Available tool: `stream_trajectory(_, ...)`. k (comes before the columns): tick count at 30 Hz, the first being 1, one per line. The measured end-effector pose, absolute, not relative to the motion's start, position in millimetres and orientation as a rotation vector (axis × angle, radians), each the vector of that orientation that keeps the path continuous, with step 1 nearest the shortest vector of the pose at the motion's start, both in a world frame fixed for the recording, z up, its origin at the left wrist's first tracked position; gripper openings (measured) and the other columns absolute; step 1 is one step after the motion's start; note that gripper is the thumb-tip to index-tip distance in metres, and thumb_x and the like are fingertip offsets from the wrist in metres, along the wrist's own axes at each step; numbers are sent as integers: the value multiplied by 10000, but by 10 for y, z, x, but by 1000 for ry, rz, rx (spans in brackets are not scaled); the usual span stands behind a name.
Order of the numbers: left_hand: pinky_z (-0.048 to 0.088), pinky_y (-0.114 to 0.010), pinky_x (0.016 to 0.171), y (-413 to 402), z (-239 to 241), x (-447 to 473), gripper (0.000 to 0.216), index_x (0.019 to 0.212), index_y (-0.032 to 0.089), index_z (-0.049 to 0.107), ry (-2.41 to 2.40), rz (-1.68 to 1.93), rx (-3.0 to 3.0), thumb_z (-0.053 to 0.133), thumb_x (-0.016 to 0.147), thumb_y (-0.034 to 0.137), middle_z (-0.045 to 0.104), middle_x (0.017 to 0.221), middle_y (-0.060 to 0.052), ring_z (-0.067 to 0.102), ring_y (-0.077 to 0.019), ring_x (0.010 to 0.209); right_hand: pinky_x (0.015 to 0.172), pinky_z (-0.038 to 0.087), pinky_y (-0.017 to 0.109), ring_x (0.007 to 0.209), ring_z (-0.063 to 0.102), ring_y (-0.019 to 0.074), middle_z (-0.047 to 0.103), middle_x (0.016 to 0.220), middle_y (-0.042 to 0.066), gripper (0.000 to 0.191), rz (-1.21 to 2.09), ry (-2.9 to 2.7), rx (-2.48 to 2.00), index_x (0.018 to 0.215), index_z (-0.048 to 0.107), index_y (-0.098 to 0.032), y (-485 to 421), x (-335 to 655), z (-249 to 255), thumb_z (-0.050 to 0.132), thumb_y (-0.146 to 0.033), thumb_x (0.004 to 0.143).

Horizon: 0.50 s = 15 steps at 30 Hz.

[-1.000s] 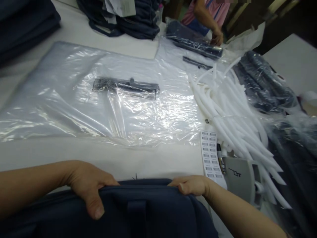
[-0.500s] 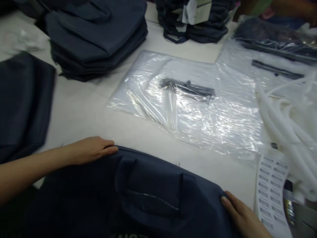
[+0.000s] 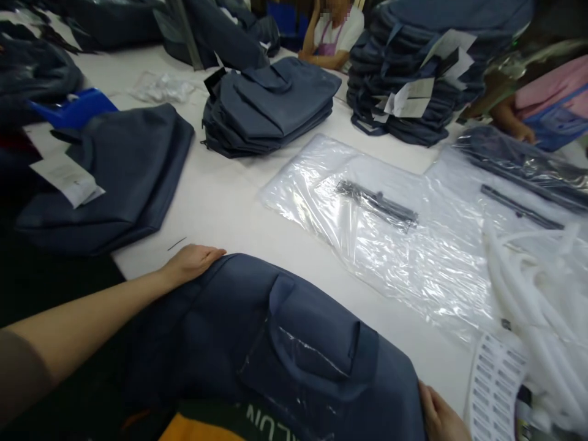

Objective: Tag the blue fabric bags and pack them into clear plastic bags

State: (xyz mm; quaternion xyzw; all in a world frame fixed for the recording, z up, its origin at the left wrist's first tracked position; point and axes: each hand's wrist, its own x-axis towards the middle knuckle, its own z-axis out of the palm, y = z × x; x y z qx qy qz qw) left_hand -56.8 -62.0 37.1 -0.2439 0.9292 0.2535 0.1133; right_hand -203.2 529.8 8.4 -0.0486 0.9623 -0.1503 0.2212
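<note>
A dark navy fabric bag (image 3: 220, 306) with a strap handle (image 3: 294, 367) lies at the table's front edge, close to my body. My left hand (image 3: 195, 263) grips its far left corner, fingers closed over the edge. At the bag's right end, my right hand (image 3: 441, 413) holds the side, thumb on the near face; its other fingers are partly hidden. Just beyond the bag lie flat clear plastic bags (image 3: 367, 208) with a dark strip showing.
More navy bags lie left (image 3: 133, 165), in a stack (image 3: 280, 104) and in a tall pile (image 3: 413, 67) with paper tags. A label sheet (image 3: 496, 386) and white foam strips (image 3: 537, 294) are at right. One person (image 3: 335, 37) sits behind; another's hand (image 3: 523, 131) is far right.
My view has tilted up and turned left, so more of the table's far side shows. Both hands still hold the bag, whose left end now slopes down more.
</note>
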Motion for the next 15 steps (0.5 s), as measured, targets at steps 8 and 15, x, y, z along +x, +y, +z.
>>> stream_trajectory(8,427,-329,825,-489,427,-660,601,888,122,655,2792,651,-717,228,910,544,687,931,-107,611,-287,923,851,481,426,893,646,288,692,916,115,544,-581,2805,-76,1003,621,-175,4934,-1926,389,327,-603,839)
stream_trajectory(15,295,-336,1085,300,854,-1079,527,1213,189,569,3363,764,166,319,939,564,580,1264,-68,485,-214,1200,1135,263,475,1375,312,265,385,1469,108,497,-727,3059,-898,1353,462,-217,4039,-1776,1025,397,-461,925)
